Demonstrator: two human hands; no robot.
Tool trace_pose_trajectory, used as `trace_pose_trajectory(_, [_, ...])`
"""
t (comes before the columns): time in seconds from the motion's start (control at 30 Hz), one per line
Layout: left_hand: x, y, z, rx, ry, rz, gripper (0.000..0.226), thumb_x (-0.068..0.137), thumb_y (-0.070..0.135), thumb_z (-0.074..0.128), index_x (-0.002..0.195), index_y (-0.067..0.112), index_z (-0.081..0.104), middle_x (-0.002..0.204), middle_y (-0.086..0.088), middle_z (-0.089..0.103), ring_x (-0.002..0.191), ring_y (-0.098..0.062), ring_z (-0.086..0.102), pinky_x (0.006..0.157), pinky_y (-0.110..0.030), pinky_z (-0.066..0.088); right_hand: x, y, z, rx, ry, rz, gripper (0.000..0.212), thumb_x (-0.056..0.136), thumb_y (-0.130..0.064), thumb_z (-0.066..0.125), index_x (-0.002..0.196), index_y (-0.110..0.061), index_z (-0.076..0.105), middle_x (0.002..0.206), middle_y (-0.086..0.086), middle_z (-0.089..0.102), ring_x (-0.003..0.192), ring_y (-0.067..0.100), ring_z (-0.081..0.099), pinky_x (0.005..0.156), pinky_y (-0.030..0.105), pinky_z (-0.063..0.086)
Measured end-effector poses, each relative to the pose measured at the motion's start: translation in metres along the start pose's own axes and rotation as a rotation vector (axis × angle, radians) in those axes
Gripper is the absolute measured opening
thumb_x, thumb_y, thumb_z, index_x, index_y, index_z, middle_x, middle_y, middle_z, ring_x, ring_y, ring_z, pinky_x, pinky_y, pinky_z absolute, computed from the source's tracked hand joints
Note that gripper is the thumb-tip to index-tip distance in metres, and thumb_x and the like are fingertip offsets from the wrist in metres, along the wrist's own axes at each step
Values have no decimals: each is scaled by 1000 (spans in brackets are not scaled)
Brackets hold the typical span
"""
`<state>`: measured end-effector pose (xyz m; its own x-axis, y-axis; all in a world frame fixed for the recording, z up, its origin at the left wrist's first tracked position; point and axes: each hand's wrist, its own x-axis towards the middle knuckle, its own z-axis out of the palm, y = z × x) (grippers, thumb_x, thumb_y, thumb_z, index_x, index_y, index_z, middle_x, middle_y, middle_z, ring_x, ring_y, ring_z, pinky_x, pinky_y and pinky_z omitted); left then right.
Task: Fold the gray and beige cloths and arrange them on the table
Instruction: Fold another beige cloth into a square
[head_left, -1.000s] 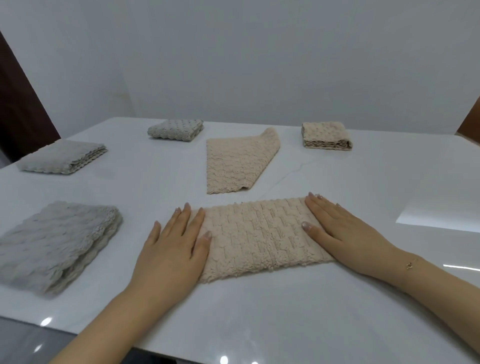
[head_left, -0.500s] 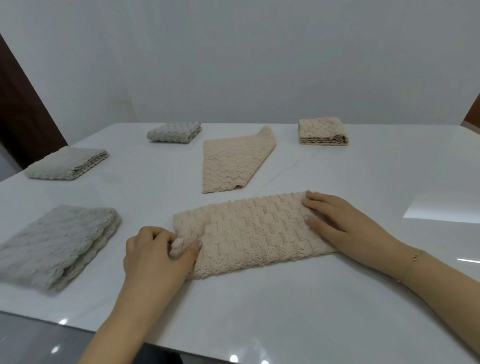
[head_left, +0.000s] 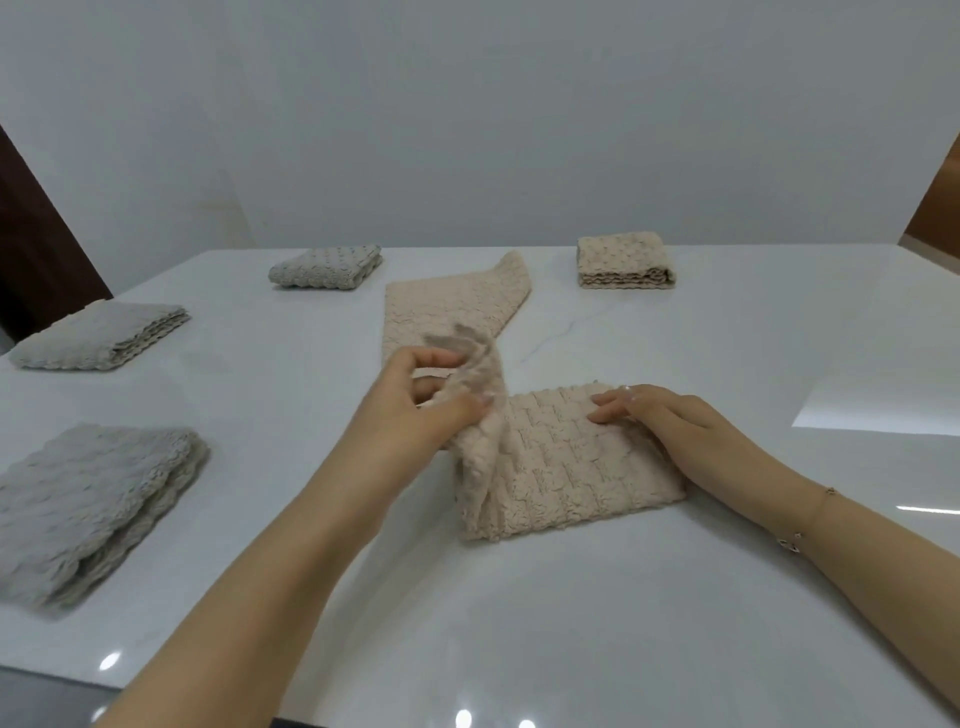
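A beige cloth (head_left: 566, 467) lies in front of me on the white table (head_left: 571, 613), folded into a strip. My left hand (head_left: 415, 410) pinches its left end and holds it lifted above the strip, blurred by motion. My right hand (head_left: 670, 421) lies flat on the cloth's right end, fingers spread. Behind it a second beige cloth (head_left: 452, 306) lies half folded. A folded beige cloth (head_left: 623, 260) sits at the back right. Three folded gray cloths rest on the left: near (head_left: 88, 509), middle (head_left: 104, 335) and far (head_left: 327, 267).
The table's near edge (head_left: 156, 686) runs along the bottom left. A bright window reflection (head_left: 883, 405) lies on the table at the right. A plain wall stands behind, with dark wood at both sides.
My left hand went from lying flat on the cloth's left end to pinching it and lifting it up and rightward over the strip. My right hand stayed on the right end.
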<state>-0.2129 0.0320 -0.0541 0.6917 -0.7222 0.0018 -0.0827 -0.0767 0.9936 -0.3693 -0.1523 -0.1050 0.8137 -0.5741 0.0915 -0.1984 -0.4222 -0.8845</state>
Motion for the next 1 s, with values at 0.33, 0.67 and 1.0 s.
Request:
trace_pose_trajectory(0.33, [11,-19,28,-147,-176,53,26,90,16,61,115,9,58,104,-7,72,98,-21,68,86,-31,56,6,-11,1,205,35,194,55,93,-52,41,73,-13,75,110,-17,67,98,-9,60,90,18,40])
trace_pose_trajectory(0.67, [21,-45,13,215,48,182,21,94,27,55,111,37,62,116,25,58,107,16,49,94,-15,38,4,-19,21,104,158,142,22,76,-23,77,68,-8,64,97,-14,63,72,-6,61,64,5,43])
trace_pose_trajectory(1.0, [14,-52,35,628,-198,355,46,96,40,45,141,34,38,153,18,21,141,7,7,119,-29,7,5,-13,-9,343,209,265,35,73,-12,78,102,-14,59,83,9,72,72,20,67,65,28,53])
